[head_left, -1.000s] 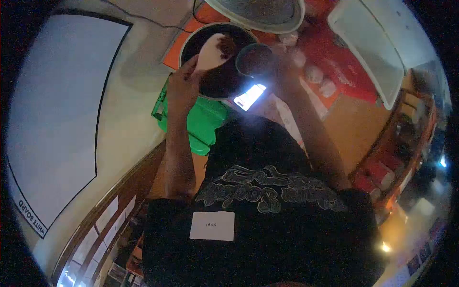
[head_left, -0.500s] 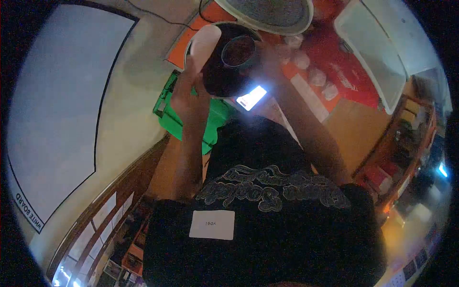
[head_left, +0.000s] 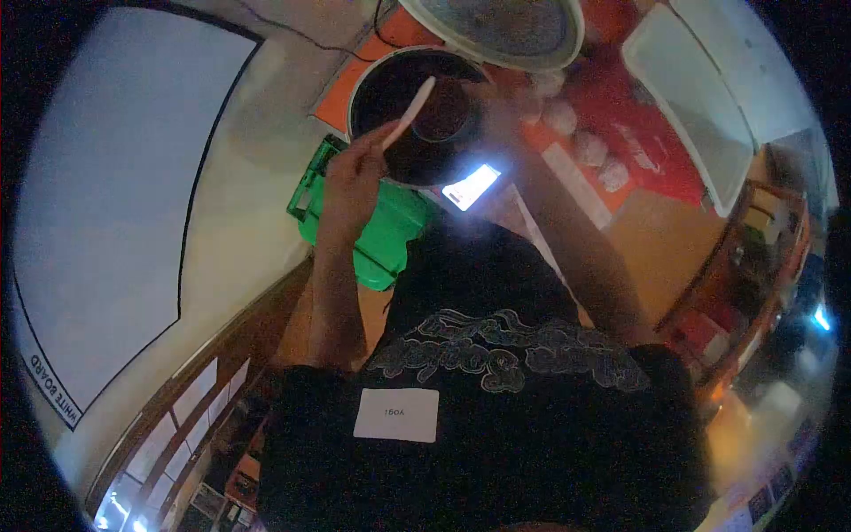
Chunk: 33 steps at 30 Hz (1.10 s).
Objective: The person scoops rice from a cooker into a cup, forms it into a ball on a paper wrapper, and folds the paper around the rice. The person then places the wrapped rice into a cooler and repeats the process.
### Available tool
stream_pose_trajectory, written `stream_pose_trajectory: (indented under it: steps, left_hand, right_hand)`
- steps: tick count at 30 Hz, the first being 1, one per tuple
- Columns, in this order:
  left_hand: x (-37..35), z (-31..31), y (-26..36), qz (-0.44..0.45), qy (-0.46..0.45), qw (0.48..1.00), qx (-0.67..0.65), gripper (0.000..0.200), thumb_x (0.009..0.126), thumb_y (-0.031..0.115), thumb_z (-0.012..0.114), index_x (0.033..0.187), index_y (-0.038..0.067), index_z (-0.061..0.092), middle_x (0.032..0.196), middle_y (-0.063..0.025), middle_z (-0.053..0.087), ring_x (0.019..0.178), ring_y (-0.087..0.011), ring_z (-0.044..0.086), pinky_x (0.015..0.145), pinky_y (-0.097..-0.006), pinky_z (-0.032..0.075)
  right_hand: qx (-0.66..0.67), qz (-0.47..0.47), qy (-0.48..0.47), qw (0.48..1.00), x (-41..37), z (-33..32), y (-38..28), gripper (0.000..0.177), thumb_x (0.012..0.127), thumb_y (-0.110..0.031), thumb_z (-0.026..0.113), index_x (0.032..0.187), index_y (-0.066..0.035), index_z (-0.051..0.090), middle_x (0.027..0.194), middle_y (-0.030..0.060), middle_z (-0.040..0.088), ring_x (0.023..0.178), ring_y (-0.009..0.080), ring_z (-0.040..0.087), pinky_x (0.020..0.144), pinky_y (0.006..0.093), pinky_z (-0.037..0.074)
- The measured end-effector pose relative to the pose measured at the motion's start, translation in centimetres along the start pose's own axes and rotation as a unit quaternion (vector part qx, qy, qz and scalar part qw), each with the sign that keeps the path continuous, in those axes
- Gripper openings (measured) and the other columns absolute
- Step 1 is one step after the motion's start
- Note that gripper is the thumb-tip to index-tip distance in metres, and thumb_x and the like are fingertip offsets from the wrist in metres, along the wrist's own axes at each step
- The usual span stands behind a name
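My left hand (head_left: 356,173) grips a pale flat paddle (head_left: 413,111), seen nearly edge-on over a large dark pot (head_left: 372,89). A dark round cup (head_left: 443,115) is over the pot's right part. My right hand (head_left: 501,115) holds it at its right side; the fingers are dim and blurred. The pot's contents are too dark to make out. Just below the pot, near my body, a lit phone (head_left: 472,187) shows a bright screen.
A green container (head_left: 390,230) stands at lower left of the pot. A large round vessel (head_left: 505,31) is beyond it. Several whitish lumps (head_left: 589,149) lie on the red surface (head_left: 638,133) beside a pale tray (head_left: 691,106). A whiteboard (head_left: 115,195) hangs at left.
The paddle has turned from showing its broad face to nearly edge-on and moved right over the pot. The cup has shifted slightly down.
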<state>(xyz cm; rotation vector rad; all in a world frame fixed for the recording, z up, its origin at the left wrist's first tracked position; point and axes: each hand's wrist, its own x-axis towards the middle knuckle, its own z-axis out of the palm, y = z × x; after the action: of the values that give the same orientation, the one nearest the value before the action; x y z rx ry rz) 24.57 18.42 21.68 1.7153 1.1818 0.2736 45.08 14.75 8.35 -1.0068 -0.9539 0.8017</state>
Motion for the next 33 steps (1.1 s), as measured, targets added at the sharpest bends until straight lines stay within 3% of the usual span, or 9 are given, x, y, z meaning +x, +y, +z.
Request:
stream_pose_trajectory:
  steps: [5,7,11,14,17,20,23,25,33]
  left_hand:
    - [-1.0,3.9,0.2,0.118,0.114,0.980,0.113,0.030,0.094,0.006,0.051,0.121,0.007,0.063,0.104,-0.0180,0.069,0.093,-0.0361,0.067,0.078,-0.0401,0.052]
    - [-1.1,4.3,-0.5,0.134,0.101,0.978,0.127,0.031,0.095,0.007,0.049,0.123,0.008,0.061,0.103,-0.0134,0.069,0.086,-0.0268,0.065,0.076,-0.0356,0.051]
    - [-0.2,2.8,-1.6,0.119,0.061,0.990,0.034,0.032,0.096,0.008,0.046,0.125,0.009,0.060,0.115,-0.0138,0.067,0.102,-0.0287,0.066,0.086,-0.0376,0.051]
    - [-0.4,1.2,-1.6,0.056,0.060,0.994,-0.074,0.029,0.095,0.006,0.046,0.119,0.008,0.063,0.111,-0.0185,0.067,0.100,-0.0369,0.065,0.083,-0.0416,0.051]
    - [-0.7,2.5,-1.6,0.167,0.090,0.979,0.080,0.030,0.096,0.006,0.046,0.121,0.008,0.063,0.109,-0.0161,0.068,0.096,-0.0326,0.067,0.080,-0.0390,0.051]
    - [-2.0,3.1,-1.0,0.091,0.067,0.985,0.131,0.032,0.097,0.007,0.046,0.124,0.009,0.061,0.110,-0.0146,0.068,0.096,-0.0278,0.067,0.078,-0.0366,0.051]
    - [-1.8,0.9,-1.1,0.108,0.024,0.994,0.027,0.032,0.097,0.009,0.048,0.126,0.009,0.060,0.100,-0.0086,0.069,0.084,-0.0182,0.064,0.072,-0.0318,0.049]
    - [-1.9,-0.2,-1.0,0.025,0.021,0.998,-0.052,0.031,0.097,0.011,0.049,0.126,0.009,0.060,0.095,-0.0061,0.067,0.079,-0.0152,0.059,0.072,-0.0299,0.048]
    - [-1.5,-0.6,-0.2,0.022,0.066,0.996,-0.048,0.032,0.098,0.017,0.053,0.127,0.007,0.060,0.090,-0.0028,0.063,0.075,-0.0105,0.051,0.072,-0.0268,0.046]
  right_hand:
    - [-0.413,-0.036,-0.095,0.905,1.1,-0.9,-0.4,0.040,0.088,-0.027,0.056,0.119,-0.001,0.056,0.112,0.0111,0.064,0.104,0.0217,0.061,0.094,0.0352,0.048]
    - [0.187,0.344,0.076,0.917,2.0,0.8,-2.4,0.045,0.078,-0.022,0.067,0.118,-0.001,0.059,0.113,0.0114,0.064,0.106,0.0206,0.060,0.095,0.0351,0.047]
    - [0.060,0.234,0.095,0.966,1.2,-0.3,2.1,0.037,0.096,-0.032,0.043,0.110,-0.004,0.061,0.109,0.0094,0.061,0.102,0.0198,0.057,0.094,0.0360,0.045]
    - [-0.151,0.133,-0.133,0.970,1.5,-1.7,-0.3,0.051,0.069,-0.017,0.076,0.115,-0.001,0.061,0.113,0.0103,0.064,0.109,0.0168,0.058,0.097,0.0342,0.045]
    - [-0.102,0.127,-0.099,0.982,1.3,-1.7,0.8,0.037,0.100,-0.025,0.039,0.125,-0.003,0.056,0.126,0.0141,0.056,0.121,0.0224,0.050,0.108,0.0356,0.036]
    - [-0.030,0.261,0.004,0.965,1.7,-1.0,-1.0,0.056,0.077,-0.020,0.075,0.125,-0.001,0.054,0.121,0.0125,0.061,0.115,0.0196,0.056,0.103,0.0347,0.042]
    - [-0.235,0.115,-0.130,0.956,0.9,-1.3,-2.9,0.037,0.099,-0.018,0.044,0.134,-0.006,0.048,0.138,0.0168,0.047,0.129,0.0267,0.044,0.112,0.0402,0.031]
    - [0.479,0.259,-0.191,0.817,1.2,-1.0,-5.7,0.057,0.092,-0.042,0.058,0.133,-0.004,0.045,0.131,0.0150,0.054,0.119,0.0255,0.055,0.105,0.0402,0.043]
    - [0.290,0.329,0.021,0.899,0.3,0.7,-4.5,0.052,0.095,-0.041,0.056,0.134,-0.009,0.048,0.129,0.0106,0.057,0.115,0.0283,0.056,0.103,0.0487,0.044]
